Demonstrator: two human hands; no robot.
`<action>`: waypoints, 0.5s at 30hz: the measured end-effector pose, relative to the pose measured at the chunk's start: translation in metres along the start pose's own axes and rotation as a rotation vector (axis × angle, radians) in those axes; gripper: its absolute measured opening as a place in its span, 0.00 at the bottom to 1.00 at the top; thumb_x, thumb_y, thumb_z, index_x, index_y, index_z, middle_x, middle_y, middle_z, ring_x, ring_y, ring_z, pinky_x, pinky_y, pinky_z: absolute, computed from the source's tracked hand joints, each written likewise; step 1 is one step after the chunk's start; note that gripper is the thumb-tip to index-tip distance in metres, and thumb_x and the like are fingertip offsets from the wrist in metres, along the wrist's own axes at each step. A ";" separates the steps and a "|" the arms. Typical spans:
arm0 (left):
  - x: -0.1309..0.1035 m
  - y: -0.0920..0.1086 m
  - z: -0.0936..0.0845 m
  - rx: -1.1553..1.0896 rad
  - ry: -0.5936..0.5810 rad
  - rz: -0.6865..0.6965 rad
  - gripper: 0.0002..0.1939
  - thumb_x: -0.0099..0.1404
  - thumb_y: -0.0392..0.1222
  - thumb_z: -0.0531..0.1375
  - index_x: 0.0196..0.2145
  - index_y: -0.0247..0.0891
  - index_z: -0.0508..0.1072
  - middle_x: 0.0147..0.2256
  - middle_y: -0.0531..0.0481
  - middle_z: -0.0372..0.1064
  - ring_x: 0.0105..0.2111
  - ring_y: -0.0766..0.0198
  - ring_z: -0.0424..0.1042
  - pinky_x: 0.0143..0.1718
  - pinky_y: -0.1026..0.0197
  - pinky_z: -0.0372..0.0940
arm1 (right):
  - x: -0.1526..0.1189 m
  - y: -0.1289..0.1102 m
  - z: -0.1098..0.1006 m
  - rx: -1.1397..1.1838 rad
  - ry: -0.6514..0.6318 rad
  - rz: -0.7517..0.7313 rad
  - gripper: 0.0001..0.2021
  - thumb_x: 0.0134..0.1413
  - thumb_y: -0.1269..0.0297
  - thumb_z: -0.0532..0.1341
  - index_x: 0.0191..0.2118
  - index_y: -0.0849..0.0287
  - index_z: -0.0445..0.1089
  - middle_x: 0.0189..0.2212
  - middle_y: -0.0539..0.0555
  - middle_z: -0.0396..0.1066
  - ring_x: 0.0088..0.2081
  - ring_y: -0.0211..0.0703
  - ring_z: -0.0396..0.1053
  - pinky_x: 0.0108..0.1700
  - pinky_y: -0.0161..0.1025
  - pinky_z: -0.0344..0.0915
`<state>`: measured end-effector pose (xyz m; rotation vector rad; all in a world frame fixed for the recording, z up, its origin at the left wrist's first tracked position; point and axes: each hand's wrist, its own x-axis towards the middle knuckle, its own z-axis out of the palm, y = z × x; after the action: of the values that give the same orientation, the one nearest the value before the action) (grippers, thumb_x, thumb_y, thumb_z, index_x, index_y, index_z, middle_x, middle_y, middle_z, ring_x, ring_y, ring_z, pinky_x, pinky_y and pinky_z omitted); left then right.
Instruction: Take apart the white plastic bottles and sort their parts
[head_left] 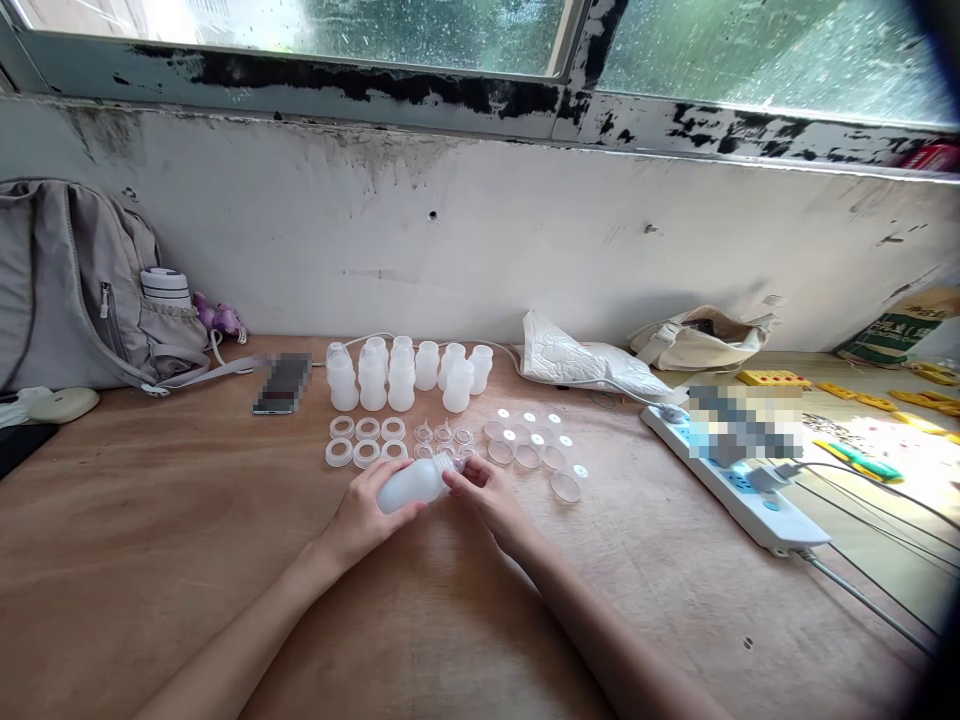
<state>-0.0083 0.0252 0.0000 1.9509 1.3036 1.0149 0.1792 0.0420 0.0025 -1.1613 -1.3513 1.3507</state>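
Observation:
My left hand is wrapped round a frosted white baby bottle, tilted with its mouth to the right. At that mouth my right hand pinches a clear teat, partly hidden by the fingers. Just beyond my hands lie several clear teats, some of them behind the bottle. Left of these, white collar rings lie in two rows. Clear round caps and small white discs are spread to the right. Several more frosted bottles stand upright behind the rings.
A phone and a grey backpack are at the left. On the right a white power strip with cables lies along the wooden table. A white padded packet and a cream bag sit by the wall.

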 end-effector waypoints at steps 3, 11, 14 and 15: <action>-0.004 0.001 0.006 0.147 0.065 0.185 0.28 0.51 0.48 0.61 0.49 0.39 0.63 0.45 0.44 0.65 0.47 0.55 0.63 0.49 0.52 0.59 | 0.000 0.003 0.003 -0.034 0.077 0.027 0.14 0.43 0.52 0.61 0.27 0.60 0.67 0.21 0.50 0.66 0.27 0.41 0.65 0.32 0.39 0.62; -0.009 0.008 0.013 0.182 0.087 0.171 0.23 0.55 0.46 0.59 0.47 0.40 0.63 0.42 0.46 0.68 0.41 0.57 0.67 0.42 0.55 0.65 | -0.008 -0.010 0.006 0.232 -0.060 0.013 0.12 0.41 0.58 0.63 0.33 0.59 0.69 0.30 0.52 0.70 0.34 0.43 0.67 0.37 0.38 0.61; -0.010 0.009 0.012 0.200 0.141 0.232 0.23 0.55 0.45 0.59 0.48 0.39 0.63 0.43 0.45 0.67 0.44 0.55 0.65 0.47 0.52 0.60 | -0.007 -0.006 0.007 0.106 0.041 0.033 0.12 0.40 0.56 0.63 0.25 0.60 0.67 0.22 0.50 0.68 0.27 0.41 0.65 0.30 0.36 0.61; -0.011 0.011 0.011 0.155 0.121 0.190 0.23 0.55 0.45 0.59 0.48 0.39 0.64 0.43 0.45 0.67 0.43 0.55 0.65 0.46 0.52 0.60 | -0.008 -0.006 0.008 0.116 0.043 0.034 0.12 0.41 0.55 0.63 0.26 0.60 0.66 0.22 0.50 0.68 0.27 0.41 0.65 0.30 0.36 0.61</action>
<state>0.0037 0.0109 0.0001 2.1940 1.3147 1.1694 0.1725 0.0329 0.0086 -1.1327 -1.2114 1.4015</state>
